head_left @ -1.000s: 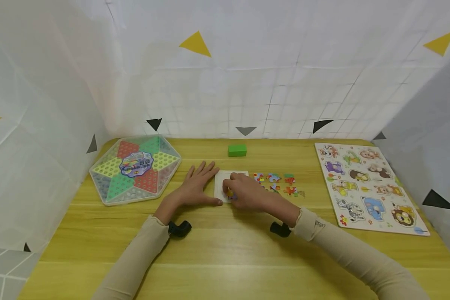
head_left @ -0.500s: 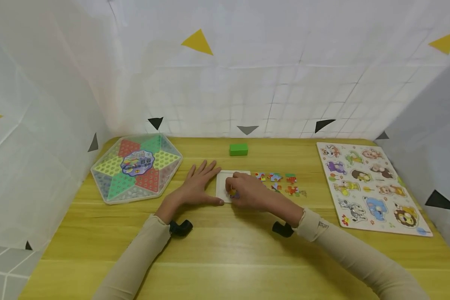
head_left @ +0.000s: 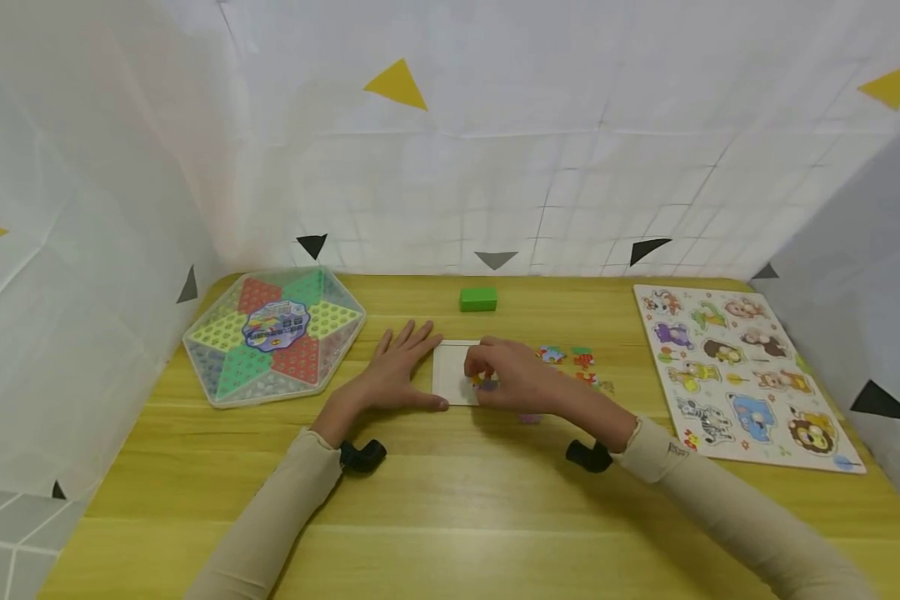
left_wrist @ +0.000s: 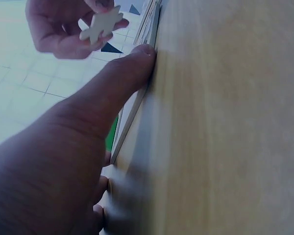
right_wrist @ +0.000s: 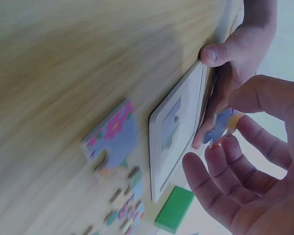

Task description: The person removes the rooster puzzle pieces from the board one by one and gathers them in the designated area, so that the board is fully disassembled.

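My left hand (head_left: 396, 373) lies with straight fingers along the left side of a small white puzzle frame (head_left: 448, 365), its thumb at the near edge. Over the frame, my right hand (head_left: 521, 375) pinches a jigsaw piece (right_wrist: 218, 128) between thumb and fingers. In the right wrist view this piece is blue with some orange; its pale back (left_wrist: 102, 24) faces the left wrist camera. A bluish-grey puzzle shape (right_wrist: 170, 126) shows inside the frame. On the table beside the frame rests a piece with pink flowers (right_wrist: 115, 127), partly covered by my right hand in the head view.
Several loose jigsaw pieces (head_left: 552, 355) lie right of the frame. Behind it sits a green block (head_left: 478, 300). A star-patterned Chinese checkers board (head_left: 273, 337) is at the left, and an animal peg-style board (head_left: 746, 375) at the right. White sheeting surrounds the table.
My right hand has shifted to the right with the jigsaw piece, baring more of the frame. A pink piece has come into sight below that hand. The left hand stays put.
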Demonstrator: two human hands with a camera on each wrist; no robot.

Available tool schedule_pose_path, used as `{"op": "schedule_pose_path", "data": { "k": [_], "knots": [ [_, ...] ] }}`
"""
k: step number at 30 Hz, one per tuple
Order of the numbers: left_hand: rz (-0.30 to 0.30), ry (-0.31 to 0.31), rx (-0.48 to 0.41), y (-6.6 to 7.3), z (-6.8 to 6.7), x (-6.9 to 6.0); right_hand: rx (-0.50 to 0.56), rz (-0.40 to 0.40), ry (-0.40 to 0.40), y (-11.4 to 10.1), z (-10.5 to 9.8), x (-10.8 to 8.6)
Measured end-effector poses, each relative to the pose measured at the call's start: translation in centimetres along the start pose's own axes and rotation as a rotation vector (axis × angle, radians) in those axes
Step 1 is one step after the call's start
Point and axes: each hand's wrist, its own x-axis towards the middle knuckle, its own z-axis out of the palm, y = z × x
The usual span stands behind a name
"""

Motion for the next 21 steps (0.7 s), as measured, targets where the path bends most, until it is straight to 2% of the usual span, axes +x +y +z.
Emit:
{"op": "schedule_pose_path", "data": {
  "k": [7,14,21],
  "knots": [
    [-0.012,-0.008,0.012,0.0,0.0,0.0,-0.035,-0.002,-0.002,0.1,-0.9,-1.9],
    [-0.021,-0.015,0.030,-0.3,0.2,0.1,-0.051,0.030,0.001,0.7,-1.6,-4.0],
    [-0.018,-0.020,0.017,-0.1,0.1,0.1,-0.087,0.044,0.017,1.0,-2.4,-5.7]
  ]
}}
